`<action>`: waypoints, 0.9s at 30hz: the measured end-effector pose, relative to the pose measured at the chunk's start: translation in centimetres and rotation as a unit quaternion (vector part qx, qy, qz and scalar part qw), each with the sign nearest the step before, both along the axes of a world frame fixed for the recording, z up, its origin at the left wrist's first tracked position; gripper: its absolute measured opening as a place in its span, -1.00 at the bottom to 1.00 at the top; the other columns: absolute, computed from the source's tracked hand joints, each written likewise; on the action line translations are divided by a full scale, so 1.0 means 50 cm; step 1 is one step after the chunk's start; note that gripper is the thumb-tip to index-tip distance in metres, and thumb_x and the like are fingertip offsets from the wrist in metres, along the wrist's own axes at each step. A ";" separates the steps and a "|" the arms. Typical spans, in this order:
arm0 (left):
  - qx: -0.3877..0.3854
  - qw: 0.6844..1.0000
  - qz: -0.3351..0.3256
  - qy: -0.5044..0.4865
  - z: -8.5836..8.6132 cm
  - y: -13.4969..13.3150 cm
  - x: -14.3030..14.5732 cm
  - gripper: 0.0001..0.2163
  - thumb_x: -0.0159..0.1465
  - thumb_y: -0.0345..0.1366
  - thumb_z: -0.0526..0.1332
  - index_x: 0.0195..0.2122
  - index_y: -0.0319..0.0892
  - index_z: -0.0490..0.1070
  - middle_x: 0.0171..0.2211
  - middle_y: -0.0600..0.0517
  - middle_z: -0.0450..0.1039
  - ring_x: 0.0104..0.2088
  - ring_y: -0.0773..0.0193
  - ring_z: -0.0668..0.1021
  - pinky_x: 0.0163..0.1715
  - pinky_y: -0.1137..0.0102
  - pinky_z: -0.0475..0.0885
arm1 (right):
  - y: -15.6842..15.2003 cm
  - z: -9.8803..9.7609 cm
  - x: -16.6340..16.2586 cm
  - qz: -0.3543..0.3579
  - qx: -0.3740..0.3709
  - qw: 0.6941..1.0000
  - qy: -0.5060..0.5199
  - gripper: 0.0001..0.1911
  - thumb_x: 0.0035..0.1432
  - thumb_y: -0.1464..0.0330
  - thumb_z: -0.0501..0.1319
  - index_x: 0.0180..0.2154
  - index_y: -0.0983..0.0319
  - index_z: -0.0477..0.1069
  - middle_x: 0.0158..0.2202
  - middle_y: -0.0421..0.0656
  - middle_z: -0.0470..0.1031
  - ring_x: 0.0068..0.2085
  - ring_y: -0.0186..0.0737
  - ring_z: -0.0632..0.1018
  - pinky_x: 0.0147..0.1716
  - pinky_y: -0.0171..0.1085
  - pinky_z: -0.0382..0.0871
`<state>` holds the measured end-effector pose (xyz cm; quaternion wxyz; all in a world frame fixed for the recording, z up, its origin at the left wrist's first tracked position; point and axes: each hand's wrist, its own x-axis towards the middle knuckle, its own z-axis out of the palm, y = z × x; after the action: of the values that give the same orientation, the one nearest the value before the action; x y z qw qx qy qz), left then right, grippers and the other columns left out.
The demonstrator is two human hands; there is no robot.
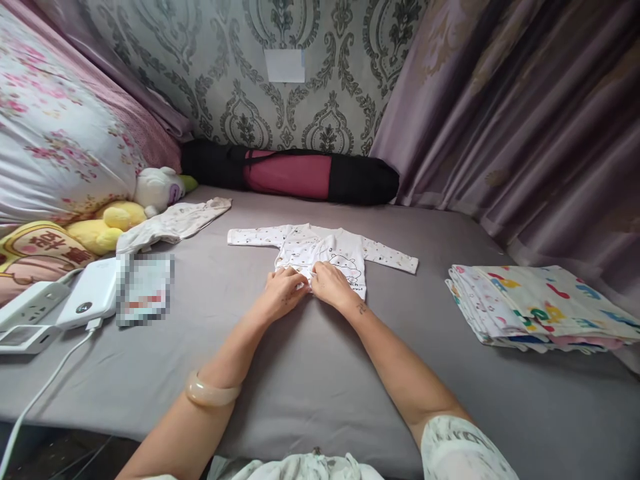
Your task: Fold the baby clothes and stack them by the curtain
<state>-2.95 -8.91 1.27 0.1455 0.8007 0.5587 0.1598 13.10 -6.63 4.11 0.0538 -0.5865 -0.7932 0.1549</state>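
A small white baby shirt (325, 248) lies spread on the grey sheet, its two long sleeves stretched out to the sides. Small prints cover the sleeves and one side, and an animal outline with lettering marks the right front. My left hand (287, 292) pinches the shirt's lower front edge, fingers closed. Right beside it, my right hand (330, 283) is closed on the same edge near the middle. The fingertips of both hands nearly meet, and what exactly lies between them is partly hidden. A pale bangle (213, 390) circles my left forearm.
Folded baby clothes (545, 307) are stacked at the right. On the left lie another small garment (175, 223), plush toys (117, 220), a white power bank (95, 293) with a cable, and a power strip (35, 303). A long black-and-red bag (287, 175) rests against the wall.
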 end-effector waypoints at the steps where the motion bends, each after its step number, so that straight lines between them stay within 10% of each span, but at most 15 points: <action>1: -0.004 1.000 -0.009 0.005 0.002 -0.001 0.000 -0.76 0.35 -0.13 0.12 -0.12 -0.06 0.52 -0.12 -0.06 0.47 -0.07 0.08 0.45 -0.06 0.21 0.24 | 0.003 -0.002 0.003 0.002 -0.001 1.000 0.003 -0.72 0.24 0.47 0.05 -0.05 0.28 0.42 -0.01 0.04 0.49 0.00 -0.10 0.50 -0.10 -0.27 0.28; 19: -0.036 0.996 0.045 -0.065 0.023 0.005 -0.002 -0.73 0.13 -0.44 0.04 -0.39 -0.13 0.56 -0.30 -0.01 0.58 -0.24 0.19 0.55 -0.22 0.36 0.35 | -0.072 0.041 -0.036 0.074 0.003 0.994 -0.082 -0.67 0.24 0.53 0.07 0.01 0.32 0.44 0.03 0.10 0.44 0.08 -0.02 0.45 -0.05 -0.19 0.38; 27: -0.070 0.989 0.094 -0.085 0.041 0.015 0.015 -0.70 0.22 -0.31 0.06 -0.09 -0.13 0.49 -0.38 0.04 0.57 -0.38 0.24 0.54 -0.34 0.41 0.36 | -0.078 0.084 0.015 0.118 -0.030 0.992 -0.016 -0.74 0.30 0.44 0.06 -0.15 0.20 0.52 -0.16 -0.05 0.56 -0.13 -0.13 0.55 -0.20 -0.28 0.33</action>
<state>-2.21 -8.15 3.32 0.2328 0.7161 0.6266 0.2011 13.85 -10.52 8.30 0.0047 -0.4926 -0.8525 0.1748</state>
